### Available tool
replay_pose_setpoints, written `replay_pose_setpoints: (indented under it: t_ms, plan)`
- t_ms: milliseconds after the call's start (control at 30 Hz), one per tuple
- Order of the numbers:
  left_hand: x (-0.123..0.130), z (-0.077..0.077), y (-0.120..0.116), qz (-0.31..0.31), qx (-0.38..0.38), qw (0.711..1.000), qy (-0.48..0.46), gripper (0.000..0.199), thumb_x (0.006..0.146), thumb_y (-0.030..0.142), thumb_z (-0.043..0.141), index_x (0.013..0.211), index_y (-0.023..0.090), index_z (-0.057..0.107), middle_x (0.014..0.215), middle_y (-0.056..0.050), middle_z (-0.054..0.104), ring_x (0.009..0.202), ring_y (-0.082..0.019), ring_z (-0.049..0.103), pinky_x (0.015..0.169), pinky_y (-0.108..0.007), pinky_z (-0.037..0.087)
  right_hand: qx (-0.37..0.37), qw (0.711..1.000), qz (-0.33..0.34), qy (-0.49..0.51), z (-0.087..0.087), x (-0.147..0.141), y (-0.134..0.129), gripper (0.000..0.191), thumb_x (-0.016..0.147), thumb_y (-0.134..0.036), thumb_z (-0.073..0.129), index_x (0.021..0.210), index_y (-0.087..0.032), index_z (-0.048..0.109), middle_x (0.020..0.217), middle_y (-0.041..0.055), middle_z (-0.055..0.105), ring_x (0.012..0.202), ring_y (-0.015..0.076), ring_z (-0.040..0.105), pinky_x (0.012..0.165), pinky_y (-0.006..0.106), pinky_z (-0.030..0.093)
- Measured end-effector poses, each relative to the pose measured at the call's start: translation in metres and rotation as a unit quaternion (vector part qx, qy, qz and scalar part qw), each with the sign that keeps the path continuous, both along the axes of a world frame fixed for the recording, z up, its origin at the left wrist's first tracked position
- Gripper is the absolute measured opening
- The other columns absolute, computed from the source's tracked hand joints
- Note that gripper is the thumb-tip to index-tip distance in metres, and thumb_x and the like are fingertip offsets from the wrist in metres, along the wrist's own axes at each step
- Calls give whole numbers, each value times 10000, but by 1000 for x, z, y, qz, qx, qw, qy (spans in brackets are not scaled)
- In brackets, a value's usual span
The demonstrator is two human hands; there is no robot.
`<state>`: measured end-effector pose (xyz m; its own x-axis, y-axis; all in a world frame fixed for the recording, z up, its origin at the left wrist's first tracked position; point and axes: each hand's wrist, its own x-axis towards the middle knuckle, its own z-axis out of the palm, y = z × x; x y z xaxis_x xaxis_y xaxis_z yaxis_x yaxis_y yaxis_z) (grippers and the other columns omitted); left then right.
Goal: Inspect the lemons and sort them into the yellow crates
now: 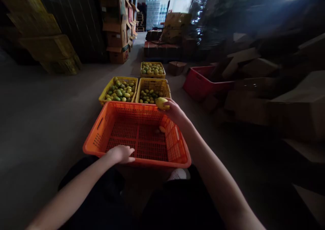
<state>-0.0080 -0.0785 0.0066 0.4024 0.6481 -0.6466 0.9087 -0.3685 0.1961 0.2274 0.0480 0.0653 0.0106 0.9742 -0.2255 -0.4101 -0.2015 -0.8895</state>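
My right hand (174, 110) is closed around a yellow mango (161, 103), held above the far right corner of an orange plastic crate (137, 161). Palm turned inward and fingers stretched out, my left hand (122, 154) is at the crate's near rim with nothing in it. A couple of small orange-brown fruits (161, 129) lie inside at the right; their kind is hard to make out. Just beyond stand two yellow crates: the left crate (102, 96) is heaped with green and yellow mangoes (119, 90), the right crate (152, 82) is filled lower.
Farther back is a third yellow crate (153, 76) of fruit. A red bin (200, 84) and loose cardboard boxes (291, 104) crowd the right. Stacked cartons (116, 40) rise at the back left, and yellow crates (48, 47) are piled at the far left.
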Motion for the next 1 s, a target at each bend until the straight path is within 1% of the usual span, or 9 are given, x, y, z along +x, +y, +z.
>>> replay_pose_setpoints:
  t_ms: [100,233,300,400,567,633,767,867,1000]
  plan:
    - [25,-5,29,-46,-58,997,-27,478,906,447,506,1314,215,596,1346,-106,623,1215,-272,591,997,-336,442,66,992,9,107,27,11,-42,219,752,-82,528,888,-206,645,979,26,698,970,162,652,823,288,583]
    - [63,-27,72,-59,-58,997,-7,397,942,385,504,1235,156,644,1313,-138,635,1215,-280,585,1021,-359,431,32,984,-65,164,27,29,-80,165,758,-87,559,827,-219,630,899,11,688,956,167,660,802,282,601]
    - [80,-47,91,-44,-39,998,20,343,946,345,529,1193,143,653,1291,-159,634,1197,-279,588,1029,-410,436,-17,978,-115,174,19,38,-86,133,771,-92,605,799,-220,625,857,-4,676,850,138,665,761,259,613]
    - [105,-83,114,-28,-17,998,48,332,944,362,566,1179,136,632,1254,-101,621,1132,-263,601,983,-451,485,-87,965,-156,193,11,54,-90,107,793,-116,632,756,-215,616,820,-4,669,757,116,660,707,236,629]
    - [146,-143,154,-10,18,999,47,355,958,362,551,1221,127,596,1255,-75,589,1106,-260,597,937,-442,512,-118,957,-166,208,3,87,-106,92,805,-144,638,831,-230,658,880,29,698,807,148,692,711,221,641]
    - [163,-167,174,2,30,999,31,365,955,362,557,1244,141,583,1283,-88,576,1119,-252,591,950,-454,506,-164,946,-180,213,-3,99,-115,112,784,-153,656,865,-230,670,920,58,713,803,164,704,701,212,642]
    - [197,-211,210,30,59,998,-16,468,906,280,626,1354,206,513,1465,-131,443,1287,-294,478,1041,-515,441,-226,917,-234,230,-12,120,-125,272,705,-162,713,967,-229,687,993,86,732,810,197,726,682,223,656]
    - [219,-239,225,45,71,995,-61,635,855,105,616,1446,246,428,1581,-112,298,1422,-322,303,1121,-496,347,-252,901,-262,238,-13,133,-124,387,627,-174,769,1003,-216,689,979,76,745,781,206,734,653,238,661]
    - [242,-270,228,87,59,989,-102,627,884,37,469,1454,295,433,1562,-81,350,1422,-305,317,1146,-509,294,-291,896,-215,259,-19,152,-124,430,568,-160,801,985,-197,703,916,80,759,738,236,738,606,272,666]
